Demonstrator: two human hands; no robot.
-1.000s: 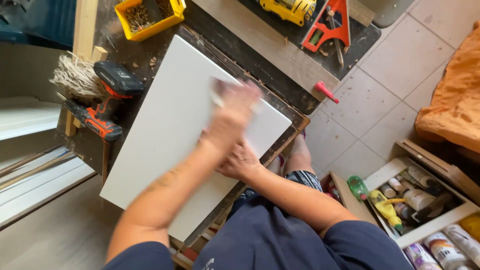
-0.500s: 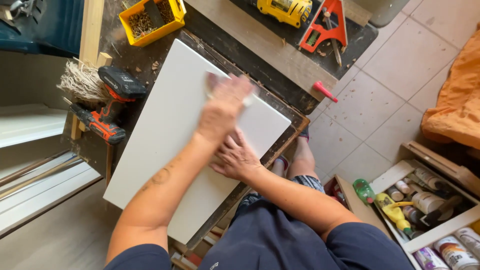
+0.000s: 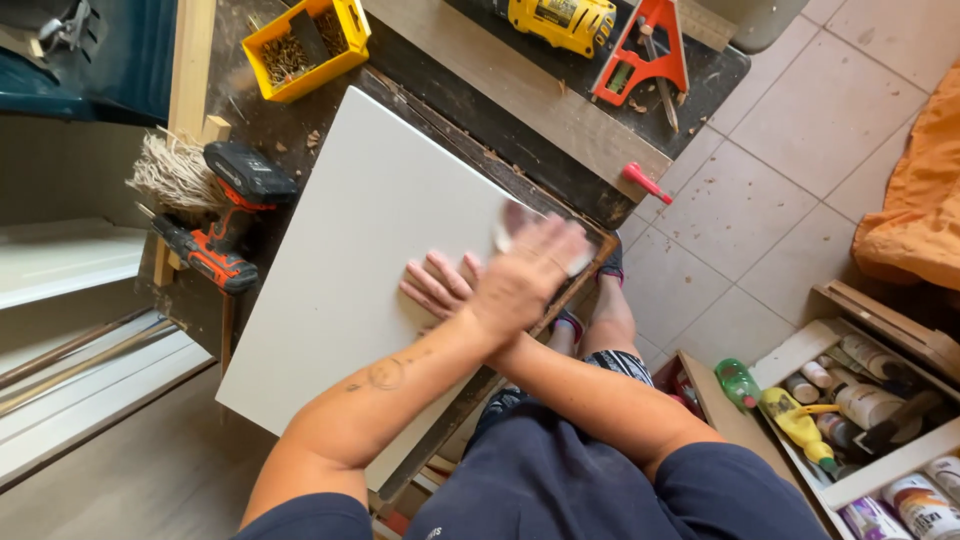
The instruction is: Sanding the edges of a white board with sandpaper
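A large white board (image 3: 360,250) lies on a dark, worn workbench (image 3: 470,120). My left hand (image 3: 530,275) presses a pale round pad (image 3: 508,225) onto the board near its right corner, fingers curled over it. My right hand (image 3: 437,285) lies flat on the board with fingers apart, just left of the pad and partly hidden under my left wrist. My forearms cross over the board's near edge.
A red and black cordless drill (image 3: 225,215) and a fibre brush (image 3: 170,175) lie left of the board. A yellow bin of screws (image 3: 305,45), a yellow power tool (image 3: 560,22) and a red square (image 3: 645,55) sit behind. An open drawer of bottles and tubes (image 3: 860,410) stands on the tiled floor at right.
My left hand has slid the pad along the board toward its right corner, nearer to me. My right hand stays flat on the board.
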